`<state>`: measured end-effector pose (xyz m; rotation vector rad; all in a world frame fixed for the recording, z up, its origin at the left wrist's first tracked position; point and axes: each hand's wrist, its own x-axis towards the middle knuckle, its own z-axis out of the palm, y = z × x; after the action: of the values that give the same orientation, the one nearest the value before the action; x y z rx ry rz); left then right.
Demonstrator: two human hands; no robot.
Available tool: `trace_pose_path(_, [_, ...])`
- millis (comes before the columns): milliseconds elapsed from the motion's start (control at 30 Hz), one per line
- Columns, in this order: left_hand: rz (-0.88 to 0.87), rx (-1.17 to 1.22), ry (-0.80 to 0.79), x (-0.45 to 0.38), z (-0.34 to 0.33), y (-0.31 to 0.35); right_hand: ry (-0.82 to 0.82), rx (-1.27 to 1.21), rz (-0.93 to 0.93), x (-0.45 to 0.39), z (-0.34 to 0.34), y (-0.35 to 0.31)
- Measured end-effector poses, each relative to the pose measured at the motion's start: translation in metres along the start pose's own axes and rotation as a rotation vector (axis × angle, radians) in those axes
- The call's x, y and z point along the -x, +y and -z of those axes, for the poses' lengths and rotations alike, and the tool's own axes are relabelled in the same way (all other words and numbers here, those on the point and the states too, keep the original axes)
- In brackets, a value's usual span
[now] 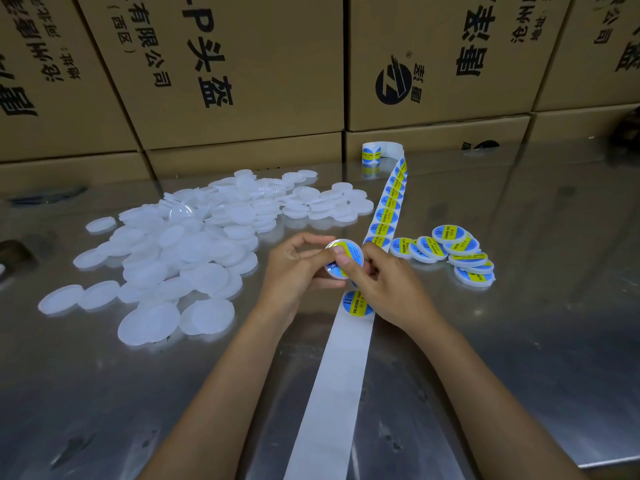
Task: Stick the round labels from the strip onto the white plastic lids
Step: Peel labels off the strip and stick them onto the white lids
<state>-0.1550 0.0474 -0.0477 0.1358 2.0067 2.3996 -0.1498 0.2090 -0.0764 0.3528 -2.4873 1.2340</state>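
While gripped by left hand (pixel 294 268) and right hand (pixel 384 285), one labelled lid (pixel 348 252).

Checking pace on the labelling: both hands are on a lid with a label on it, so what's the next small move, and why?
Probably finish pressing the label flat, then set this lid on the labelled pile to the right. Both the left hand and the right hand hold it, thumbs on the label, which already seems to cover its face. The next label waits on the strip just below.
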Motion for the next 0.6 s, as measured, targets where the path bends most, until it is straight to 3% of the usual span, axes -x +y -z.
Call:
trace_pose_path(333, [-0.022,-0.048,-0.089,0.0014,-0.0007,0.0020,0.162,0.157,0.028,-0.0007,-0.0008,0.0043])
trace_pose_path(500, [0.013,-0.078,-0.299,0.0011,0.0002,0.0027,0.241,0.116,-0.047,-0.0033,0.0005,0.0083])
trace_pose_path(600, [-0.011,-0.082,-0.219,0.0010,-0.0001,0.0027,0.171,0.012,-0.066,-0.0022,0.0004,0.0061])
